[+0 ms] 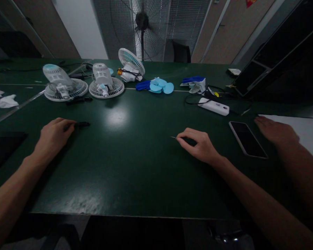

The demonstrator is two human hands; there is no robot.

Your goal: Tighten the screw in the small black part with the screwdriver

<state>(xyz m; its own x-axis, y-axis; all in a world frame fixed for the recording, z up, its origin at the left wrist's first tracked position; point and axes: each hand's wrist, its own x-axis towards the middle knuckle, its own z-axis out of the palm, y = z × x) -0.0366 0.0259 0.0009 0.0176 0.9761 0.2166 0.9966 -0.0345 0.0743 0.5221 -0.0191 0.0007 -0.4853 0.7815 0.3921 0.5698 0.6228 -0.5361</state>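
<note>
My left hand (56, 134) rests on the green table at the left, its fingers closed on a slim black pen-like object (83, 124) whose end sticks out to the right. Right of the middle, my right hand (199, 145) pinches a thin, pointed metal-looking piece (173, 137) between thumb and forefinger. Its tip points left, just above the tabletop; the rest of it is hidden in the fingers. A phone (248, 139) lies to the right of my right hand, screen dark.
At the back stand small white fans (106, 81) with cables. Light-blue fan blades (161, 85), blue-white gloves (194, 84) and a white power strip (214, 106) lie along the middle line. On the right, another person's hand (278, 132) rests beside white paper (306, 132). Crumpled tissue (5, 101) lies far left.
</note>
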